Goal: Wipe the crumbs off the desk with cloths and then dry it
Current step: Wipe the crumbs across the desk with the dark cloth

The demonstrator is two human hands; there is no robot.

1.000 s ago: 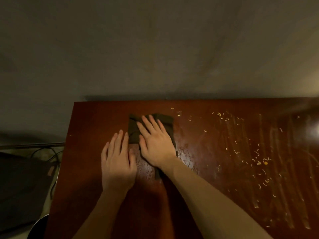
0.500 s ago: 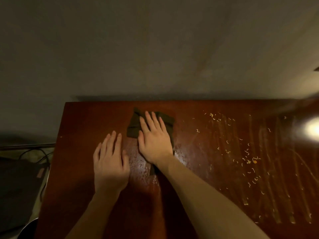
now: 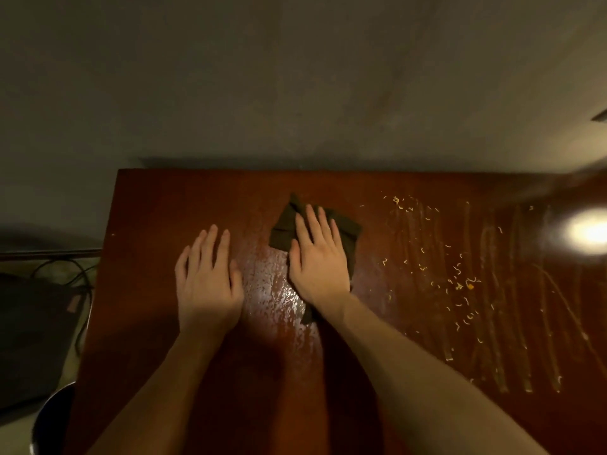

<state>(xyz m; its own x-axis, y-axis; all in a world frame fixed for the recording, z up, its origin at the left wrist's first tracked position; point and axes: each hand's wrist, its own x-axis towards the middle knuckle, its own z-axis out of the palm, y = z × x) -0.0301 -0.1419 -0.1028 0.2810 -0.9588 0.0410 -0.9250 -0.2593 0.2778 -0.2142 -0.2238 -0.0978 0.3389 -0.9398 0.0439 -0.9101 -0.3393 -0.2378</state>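
On the red-brown desk (image 3: pixel 157 208), seen from the head camera, a dark cloth (image 3: pixel 282 233) lay bunched flat on the wood. Everything else is placed from that cloth. The right hand (image 3: pixel 318 267) pressed down on top of it, palm flat, with the fingers straight and slightly spread, not curled round the fabric. One corner of the cloth stuck out beyond the fingertips and another tail showed beneath the wrist. Just left of the cloth, the left hand (image 3: pixel 208 284) rested flat on the bare wood. Its fingers were straight and close together, it held nothing, and it lay apart from the cloth. On the near-left side of the cloth, between the two hands, a wet speckled patch (image 3: pixel 272 290) shone. Right of the cloth, pale crumbs (image 3: pixel 460 284) lay scattered among long smeared streaks (image 3: pixel 492 323). Farther right, a bright glare (image 3: pixel 588 231) sat on the wood. Beyond the cloth rose a plain grey wall (image 3: pixel 295 77). Far left of the cloth, off the desk, lay dark cables (image 3: pixel 72 277).
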